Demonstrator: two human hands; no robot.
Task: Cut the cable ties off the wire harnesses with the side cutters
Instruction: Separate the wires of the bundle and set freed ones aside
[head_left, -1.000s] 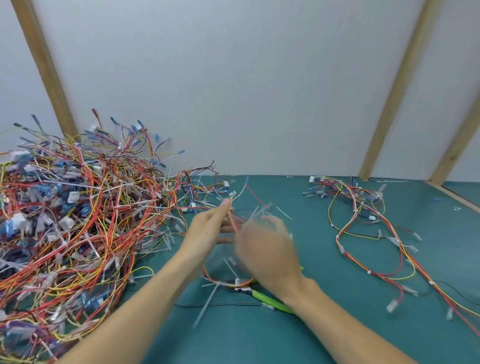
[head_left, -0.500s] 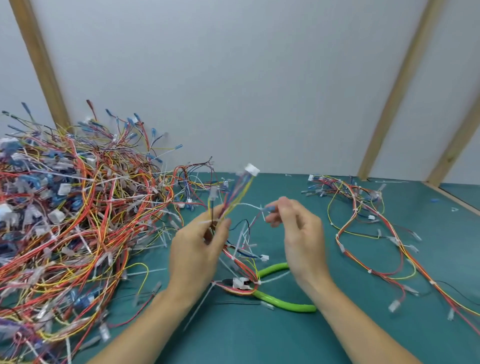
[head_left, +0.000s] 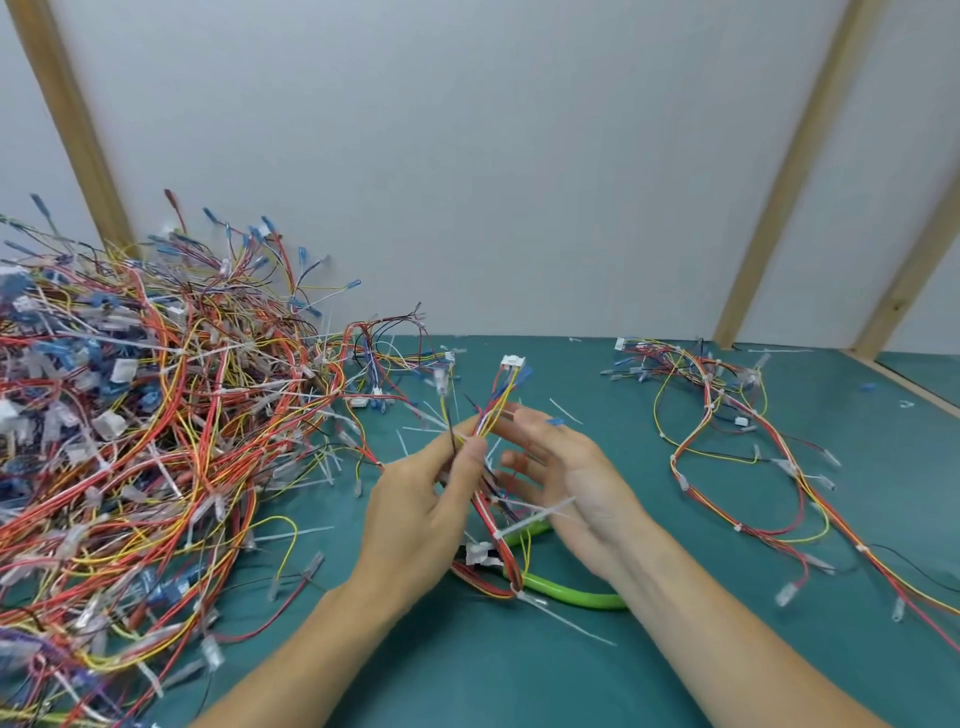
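The left hand (head_left: 415, 509) pinches a wire harness (head_left: 491, 441) between thumb and fingers (head_left: 470, 457), above the middle of the green surface (head_left: 675, 649). The wires stick up to a white plug (head_left: 513, 360) at the top and hang down in a red loop onto the surface. A white cable tie (head_left: 535, 517) pokes out sideways from the hanging wires. The right hand (head_left: 576, 488) is just beside the wires with its fingers spread loose, gripping nothing. The side cutters (head_left: 566, 592) with green handles lie on the surface under the hands, partly hidden by the red loop and the right wrist. A big tangled pile of harnesses (head_left: 156, 441) fills the left side of the surface and reaches close to the left hand. One long harness (head_left: 727, 441) lies spread out near the right edge. Small cut tie bits (head_left: 566, 413) lie scattered around the hands.
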